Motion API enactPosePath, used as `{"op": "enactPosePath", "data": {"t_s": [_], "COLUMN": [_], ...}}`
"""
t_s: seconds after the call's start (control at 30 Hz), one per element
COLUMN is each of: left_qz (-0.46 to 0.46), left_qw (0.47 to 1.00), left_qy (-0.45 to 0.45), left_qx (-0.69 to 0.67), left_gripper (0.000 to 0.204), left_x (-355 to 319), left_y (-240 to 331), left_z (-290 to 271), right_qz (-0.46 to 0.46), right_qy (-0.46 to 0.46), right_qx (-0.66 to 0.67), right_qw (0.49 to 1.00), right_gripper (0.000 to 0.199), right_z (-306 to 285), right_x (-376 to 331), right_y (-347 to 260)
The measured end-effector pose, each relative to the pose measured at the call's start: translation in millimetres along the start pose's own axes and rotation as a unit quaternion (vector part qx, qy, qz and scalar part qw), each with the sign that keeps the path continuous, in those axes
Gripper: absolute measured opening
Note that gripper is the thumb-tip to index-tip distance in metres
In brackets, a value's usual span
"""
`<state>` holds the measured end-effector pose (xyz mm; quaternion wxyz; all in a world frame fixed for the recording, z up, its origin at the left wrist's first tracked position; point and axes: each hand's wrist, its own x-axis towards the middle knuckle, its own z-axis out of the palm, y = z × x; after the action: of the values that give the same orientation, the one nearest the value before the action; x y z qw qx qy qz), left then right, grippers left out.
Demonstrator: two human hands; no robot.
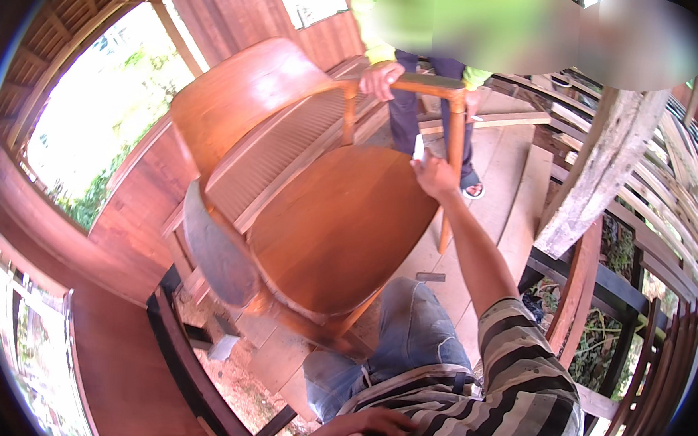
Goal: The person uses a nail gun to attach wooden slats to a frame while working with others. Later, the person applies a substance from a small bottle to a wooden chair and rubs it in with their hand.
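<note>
Head view is showing a large reddish-brown wooden chair (318, 208) with a rounded seat and curved backrest, tipped over in front of the person and filling the middle of the picture. The right hand (434, 178) is reaching out on a straight arm to the far edge of the chair's seat, beside one upright leg; its fingers are curling against the wood there, though how tightly they are gripping cannot be told. The left hand (352, 434) is resting low, below the chair, on the person's own striped shirt, fingers loosely spread and holding nothing.

Beyond the chair, another person in a bright green top and dark trousers is standing and gripping the chair's wooden rail (425, 84) with one hand (380, 79). To the right of the chair a pale, weathered wooden post (600, 169) is rising at a slant, with stacked slatted wooden frames (667, 237) behind it. Under the chair, pale wooden floor planks (511, 188) are running away from the viewer. Left of the chair, reddish plank walls (126, 204) are enclosing the space, with greenery showing through an opening.
</note>
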<state>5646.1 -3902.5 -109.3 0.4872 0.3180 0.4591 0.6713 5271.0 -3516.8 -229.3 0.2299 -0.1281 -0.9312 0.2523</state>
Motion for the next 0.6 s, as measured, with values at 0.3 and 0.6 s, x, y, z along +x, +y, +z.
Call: {"op": "enactPosePath", "data": {"t_s": [0.3, 0.6], "left_qz": [-0.046, -0.033], "left_qw": [0.998, 0.993], "left_qy": [0.028, 0.106], "left_qx": [0.018, 0.033], "left_gripper": [0.093, 0.118], "left_x": [49, 73], "left_y": [20, 37], "left_z": [-13, -11], "right_qz": [0.005, 0.004], "right_qy": [0.002, 0.020], "right_qx": [0.047, 0.062], "right_qw": [0.999, 0.998], "right_gripper": [0.042, 0.035], "right_z": [18, -3], "right_x": [-6, 3], "right_y": [-4, 1]}}
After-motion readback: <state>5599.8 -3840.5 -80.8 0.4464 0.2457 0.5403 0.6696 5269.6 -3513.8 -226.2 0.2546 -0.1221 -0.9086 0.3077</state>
